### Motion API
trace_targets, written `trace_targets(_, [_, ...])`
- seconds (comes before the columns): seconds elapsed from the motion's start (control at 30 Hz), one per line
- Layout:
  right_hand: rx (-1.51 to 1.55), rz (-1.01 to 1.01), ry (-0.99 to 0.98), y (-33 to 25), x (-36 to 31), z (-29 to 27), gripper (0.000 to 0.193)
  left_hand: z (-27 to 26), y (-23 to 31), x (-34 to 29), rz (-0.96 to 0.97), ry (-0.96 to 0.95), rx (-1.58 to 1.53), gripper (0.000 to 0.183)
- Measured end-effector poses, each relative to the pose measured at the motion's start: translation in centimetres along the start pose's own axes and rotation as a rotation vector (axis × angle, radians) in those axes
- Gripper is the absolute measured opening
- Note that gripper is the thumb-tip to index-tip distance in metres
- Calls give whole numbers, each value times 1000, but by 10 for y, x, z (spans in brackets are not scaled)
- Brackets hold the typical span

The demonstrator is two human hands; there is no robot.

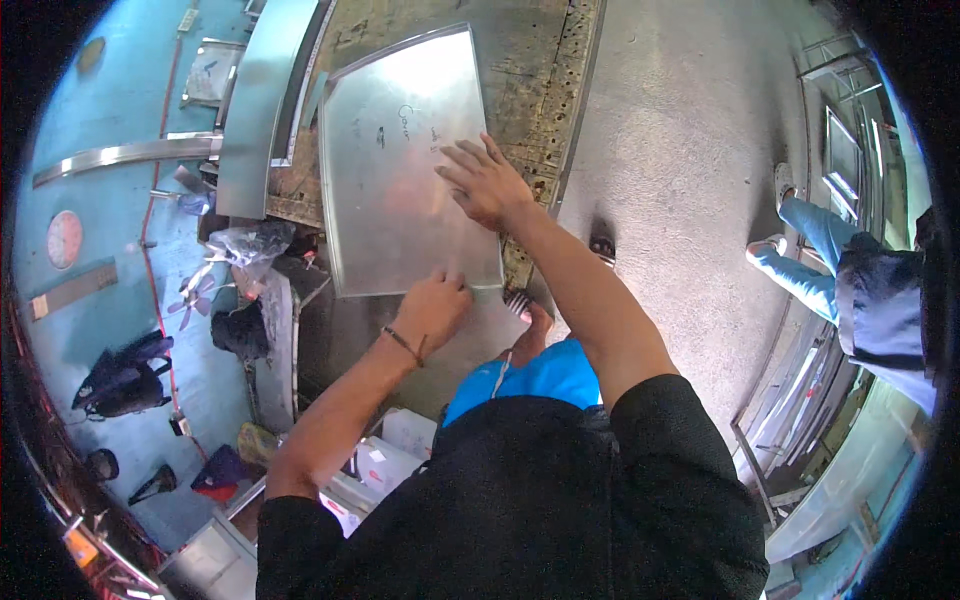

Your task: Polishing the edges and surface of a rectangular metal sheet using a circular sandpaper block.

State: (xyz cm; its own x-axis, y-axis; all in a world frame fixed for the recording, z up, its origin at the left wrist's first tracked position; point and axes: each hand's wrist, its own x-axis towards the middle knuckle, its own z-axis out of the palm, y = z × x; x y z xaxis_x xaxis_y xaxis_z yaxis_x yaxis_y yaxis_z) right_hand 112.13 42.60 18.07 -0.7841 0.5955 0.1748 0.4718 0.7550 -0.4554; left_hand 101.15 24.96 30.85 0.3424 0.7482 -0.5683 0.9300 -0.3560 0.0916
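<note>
A shiny sheet-metal panel with folded edges and dark handwriting lies on a worn wooden workbench. Its far edge slants, and bright light reflects off the surface. My right hand rests on the panel near its right edge, with the fingers spread and nothing held. At the near edge, my left hand is closed with curled fingers on the panel's rim. The undersides of those fingers are hidden. A dark band circles my left wrist.
Long metal sheets lie at the bench's left end. A fan and plastic bags are beside the blue wall. On the right, another person stands on the concrete floor near stacked frames.
</note>
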Motion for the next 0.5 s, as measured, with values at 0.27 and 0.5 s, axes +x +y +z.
trace_targets(0.27, [216,178,83,-14,-12,-40,39,-47,-11,-50,-411,695,-1523,37])
trace_targets(0.5, [1381,316,-240,-121,-62,-130,39,-7,3,-79,-600,963,-599,60])
